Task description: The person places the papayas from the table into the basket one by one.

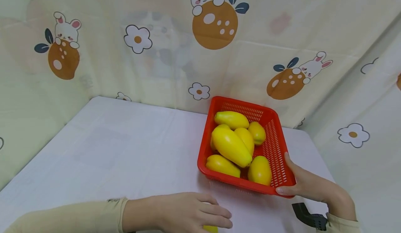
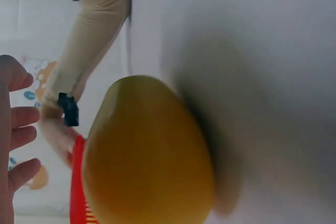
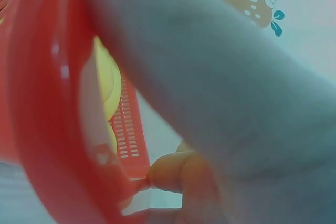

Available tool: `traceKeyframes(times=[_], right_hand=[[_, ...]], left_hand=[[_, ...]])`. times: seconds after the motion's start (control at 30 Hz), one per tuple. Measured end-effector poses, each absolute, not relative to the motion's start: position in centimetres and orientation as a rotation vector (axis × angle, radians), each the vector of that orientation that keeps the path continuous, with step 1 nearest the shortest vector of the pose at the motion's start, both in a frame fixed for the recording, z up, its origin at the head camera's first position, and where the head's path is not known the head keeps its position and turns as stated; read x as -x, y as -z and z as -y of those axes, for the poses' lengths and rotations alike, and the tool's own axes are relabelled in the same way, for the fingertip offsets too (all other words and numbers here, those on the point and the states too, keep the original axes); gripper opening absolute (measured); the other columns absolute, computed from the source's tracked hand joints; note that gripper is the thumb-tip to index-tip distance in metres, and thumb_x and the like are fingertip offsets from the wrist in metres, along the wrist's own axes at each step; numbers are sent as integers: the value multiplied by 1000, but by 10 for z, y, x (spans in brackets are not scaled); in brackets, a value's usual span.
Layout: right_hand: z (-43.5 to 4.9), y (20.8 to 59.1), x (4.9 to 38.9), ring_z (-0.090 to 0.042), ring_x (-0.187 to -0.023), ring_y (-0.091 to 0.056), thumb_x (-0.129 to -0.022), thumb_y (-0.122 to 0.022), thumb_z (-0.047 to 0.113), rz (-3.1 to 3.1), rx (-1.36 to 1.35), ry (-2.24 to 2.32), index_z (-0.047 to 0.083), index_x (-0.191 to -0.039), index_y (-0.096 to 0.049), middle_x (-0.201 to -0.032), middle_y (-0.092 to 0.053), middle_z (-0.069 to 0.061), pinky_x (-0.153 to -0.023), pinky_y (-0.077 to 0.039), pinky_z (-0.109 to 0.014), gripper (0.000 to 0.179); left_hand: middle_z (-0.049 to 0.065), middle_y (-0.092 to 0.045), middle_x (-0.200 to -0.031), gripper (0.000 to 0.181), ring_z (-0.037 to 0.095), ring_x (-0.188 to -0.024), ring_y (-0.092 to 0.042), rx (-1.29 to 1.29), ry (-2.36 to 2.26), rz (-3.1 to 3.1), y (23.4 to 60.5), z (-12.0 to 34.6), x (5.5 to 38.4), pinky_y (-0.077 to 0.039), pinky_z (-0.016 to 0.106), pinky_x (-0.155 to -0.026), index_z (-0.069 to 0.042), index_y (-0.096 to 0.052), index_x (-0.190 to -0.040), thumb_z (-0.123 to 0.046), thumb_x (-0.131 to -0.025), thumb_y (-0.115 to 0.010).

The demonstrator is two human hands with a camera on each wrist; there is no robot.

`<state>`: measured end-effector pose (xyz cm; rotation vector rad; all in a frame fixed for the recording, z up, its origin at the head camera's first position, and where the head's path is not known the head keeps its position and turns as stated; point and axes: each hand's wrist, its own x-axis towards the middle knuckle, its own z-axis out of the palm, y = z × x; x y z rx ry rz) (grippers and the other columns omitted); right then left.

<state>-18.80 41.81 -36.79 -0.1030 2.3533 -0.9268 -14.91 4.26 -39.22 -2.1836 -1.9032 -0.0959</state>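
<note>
A red plastic basket stands slightly turned on the table, holding several smooth yellow oblong fruits. My right hand grips its near right corner, thumb on the front rim and a finger along the right side. The right wrist view shows the basket rim up close, with part of that hand against it. Near the table's front, my left hand hovers with fingers spread a little. Below it lies another yellow fruit, mostly hidden in the head view; the left-hand fingers appear apart from it.
A white tabletop extends to the left of the basket. Behind it and at the right hang cream curtains printed with rabbits, fruit and flowers. A black strap-like piece sits at my right wrist.
</note>
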Motion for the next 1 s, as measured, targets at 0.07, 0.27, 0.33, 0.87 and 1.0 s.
traceKeyframes(times=[0.07,0.27,0.33,0.87,1.0], right_hand=[[-418,367,187,-32,-114,-40,-83,-70,36,-2359,103,920,14,-150,17,-145,-23,-27,-76,-54,-33,112],[-417,365,187,-32,-113,-40,-83,-70,35,-2357,112,940,14,-150,17,-145,-23,-27,-75,-54,-32,112],[-416,365,187,-32,-114,-40,-83,-70,36,-2358,110,935,14,-150,17,-145,-22,-27,-76,-54,-32,112],[-417,366,187,-33,-116,-39,-82,-70,35,-2359,130,943,14,-151,15,-148,-17,-28,-77,-56,-35,112],[-417,367,187,-32,-115,-40,-82,-70,35,-2360,124,947,15,-151,16,-147,-20,-28,-76,-56,-34,112]], left_hand=[[-5,-44,-145,43,9,-137,-35,2233,98,1912,396,-43,147,-21,21,-115,-27,-47,-140,-42,-101,-35],[-7,-36,-151,51,6,-139,-29,2323,6,2008,407,-41,143,-18,18,-115,-22,-32,-148,-43,-101,-32],[-7,-33,-153,54,5,-141,-27,2332,-23,2042,412,-40,143,-17,18,-115,-22,-28,-150,-44,-101,-31],[-9,-13,-160,58,9,-147,-12,2249,-123,2172,434,-26,148,-23,34,-117,-38,-13,-151,-56,-98,-27],[-7,-12,-160,57,11,-147,-12,2228,-168,2171,435,-24,150,-25,35,-116,-39,-17,-151,-55,-98,-28]])
